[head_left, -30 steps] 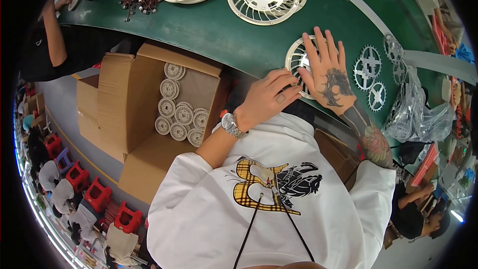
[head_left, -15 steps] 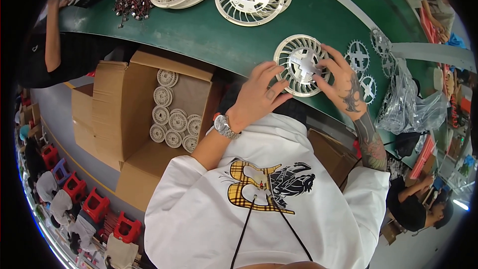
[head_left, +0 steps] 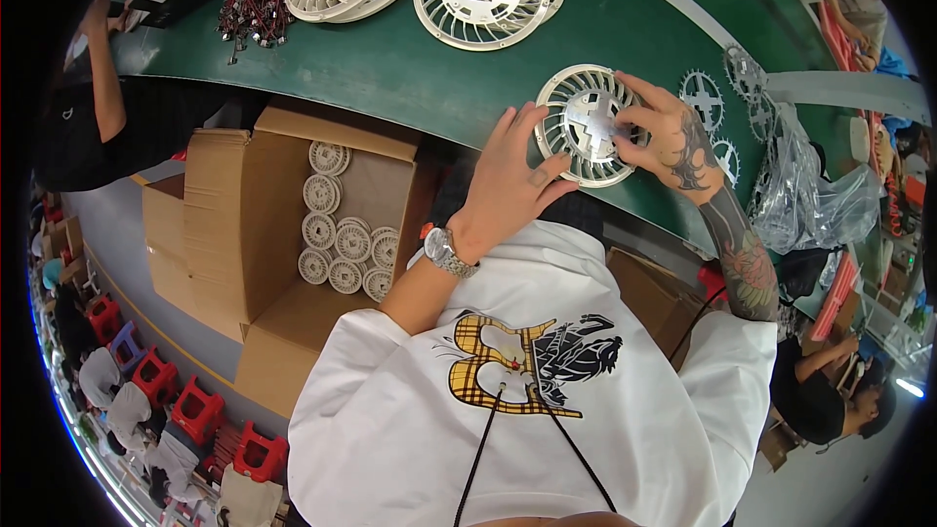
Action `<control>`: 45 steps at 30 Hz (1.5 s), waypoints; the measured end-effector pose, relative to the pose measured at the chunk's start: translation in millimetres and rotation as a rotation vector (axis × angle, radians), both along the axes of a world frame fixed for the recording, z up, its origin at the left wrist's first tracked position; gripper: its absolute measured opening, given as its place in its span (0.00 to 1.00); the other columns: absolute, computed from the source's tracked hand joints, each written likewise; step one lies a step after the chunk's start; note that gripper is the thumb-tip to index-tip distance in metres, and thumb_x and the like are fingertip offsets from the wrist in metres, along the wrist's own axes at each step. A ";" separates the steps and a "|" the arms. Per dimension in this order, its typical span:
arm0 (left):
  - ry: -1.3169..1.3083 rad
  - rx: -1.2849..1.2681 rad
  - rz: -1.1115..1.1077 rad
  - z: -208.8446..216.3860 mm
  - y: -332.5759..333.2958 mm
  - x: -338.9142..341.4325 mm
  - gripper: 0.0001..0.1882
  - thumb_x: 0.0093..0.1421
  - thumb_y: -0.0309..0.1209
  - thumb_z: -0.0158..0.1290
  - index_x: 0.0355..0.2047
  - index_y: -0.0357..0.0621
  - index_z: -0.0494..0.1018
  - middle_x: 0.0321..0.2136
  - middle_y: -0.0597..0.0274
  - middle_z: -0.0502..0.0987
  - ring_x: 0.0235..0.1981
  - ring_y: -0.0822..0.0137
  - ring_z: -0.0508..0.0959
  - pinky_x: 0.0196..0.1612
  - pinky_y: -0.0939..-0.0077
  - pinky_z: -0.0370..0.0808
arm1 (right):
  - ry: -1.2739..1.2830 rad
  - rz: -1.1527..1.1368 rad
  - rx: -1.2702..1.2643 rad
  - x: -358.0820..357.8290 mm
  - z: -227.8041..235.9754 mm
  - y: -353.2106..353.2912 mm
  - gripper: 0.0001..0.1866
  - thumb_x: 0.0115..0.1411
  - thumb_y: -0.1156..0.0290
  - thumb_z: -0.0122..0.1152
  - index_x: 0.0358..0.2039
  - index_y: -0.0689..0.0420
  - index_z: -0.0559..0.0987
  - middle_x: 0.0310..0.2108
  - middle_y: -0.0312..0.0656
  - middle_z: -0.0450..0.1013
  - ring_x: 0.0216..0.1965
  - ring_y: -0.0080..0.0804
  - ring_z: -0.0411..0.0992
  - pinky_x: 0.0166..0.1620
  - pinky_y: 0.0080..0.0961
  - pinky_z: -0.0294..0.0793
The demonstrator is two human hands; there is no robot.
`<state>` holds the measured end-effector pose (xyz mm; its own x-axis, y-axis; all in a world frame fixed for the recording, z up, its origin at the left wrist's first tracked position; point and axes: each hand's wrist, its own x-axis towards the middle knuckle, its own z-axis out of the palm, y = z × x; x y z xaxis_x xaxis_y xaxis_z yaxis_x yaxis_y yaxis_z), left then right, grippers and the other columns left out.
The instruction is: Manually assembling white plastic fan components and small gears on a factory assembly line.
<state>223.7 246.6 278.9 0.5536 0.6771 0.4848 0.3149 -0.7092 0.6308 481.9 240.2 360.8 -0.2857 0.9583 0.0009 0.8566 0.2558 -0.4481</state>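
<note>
A white round slatted grille [head_left: 558,98] lies flat near the front edge of the green workbench. A shiny plate with a cross-shaped pattern [head_left: 591,125] covers its hub. My right hand [head_left: 673,137] rests over the grille's right side: one finger reaches to the far rim, while thumb and bent fingers pinch at the hub plate's right edge. Whether they grip the plate or the grille is partly hidden. At the near left rim is my left hand [head_left: 512,171], fingers spread and tips beside or touching the rim, holding nothing.
Larger slatted grilles [head_left: 483,34] and a bundle of red wires [head_left: 259,5] sit farther back. Toothed clear discs [head_left: 703,98] and plastic bags [head_left: 815,200] lie right. A cardboard box [head_left: 268,224] holds small grilles. A co-worker's arm [head_left: 107,88] is at left.
My right hand has turned slightly, its thumb and fingers drawing closer together at the hub. My left fingers spread a little beside the rim. The view has shifted slightly.
</note>
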 end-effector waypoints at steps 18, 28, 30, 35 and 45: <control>-0.047 0.085 0.058 -7.5 1.3 0.3 0.18 0.50 0.40 0.72 0.38 0.50 0.79 0.64 0.42 0.69 0.61 0.44 0.74 0.65 0.49 0.68 | -0.115 -0.070 0.095 -26.5 21.5 -19.2 0.11 0.52 0.77 0.69 0.37 0.64 0.80 0.65 0.49 0.70 0.66 0.59 0.67 0.61 0.44 0.75; -0.066 0.065 0.055 -8.9 0.1 -0.4 0.19 0.49 0.40 0.72 0.39 0.50 0.80 0.64 0.40 0.69 0.62 0.45 0.74 0.65 0.50 0.67 | -0.073 -0.059 0.084 -16.1 13.2 -14.7 0.12 0.53 0.77 0.68 0.38 0.64 0.80 0.62 0.48 0.72 0.64 0.54 0.70 0.60 0.41 0.76; -0.065 0.066 0.056 -9.3 -0.1 -0.6 0.19 0.49 0.40 0.72 0.39 0.50 0.80 0.64 0.40 0.69 0.63 0.45 0.73 0.66 0.50 0.66 | -0.067 -0.062 0.105 -16.1 13.1 -15.1 0.12 0.53 0.77 0.68 0.38 0.64 0.80 0.62 0.48 0.72 0.64 0.54 0.70 0.59 0.41 0.76; -0.062 0.069 0.054 -8.9 0.2 0.0 0.19 0.49 0.40 0.72 0.39 0.50 0.80 0.64 0.40 0.69 0.63 0.45 0.73 0.66 0.50 0.66 | -0.102 -0.058 0.123 -16.0 8.4 -16.1 0.12 0.53 0.77 0.69 0.38 0.64 0.80 0.61 0.49 0.73 0.64 0.53 0.70 0.59 0.40 0.76; -0.057 0.067 0.051 -11.3 -0.2 0.0 0.19 0.49 0.40 0.72 0.39 0.50 0.80 0.64 0.40 0.69 0.63 0.45 0.73 0.66 0.51 0.66 | -0.102 -0.038 0.106 -18.1 2.4 -13.2 0.13 0.52 0.77 0.69 0.39 0.65 0.80 0.60 0.52 0.73 0.64 0.56 0.69 0.60 0.42 0.75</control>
<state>223.7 246.4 267.6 0.4892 0.6686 0.5601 0.3164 -0.7345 0.6004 463.7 227.0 363.2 -0.2532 0.9645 0.0753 0.9061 0.2637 -0.3307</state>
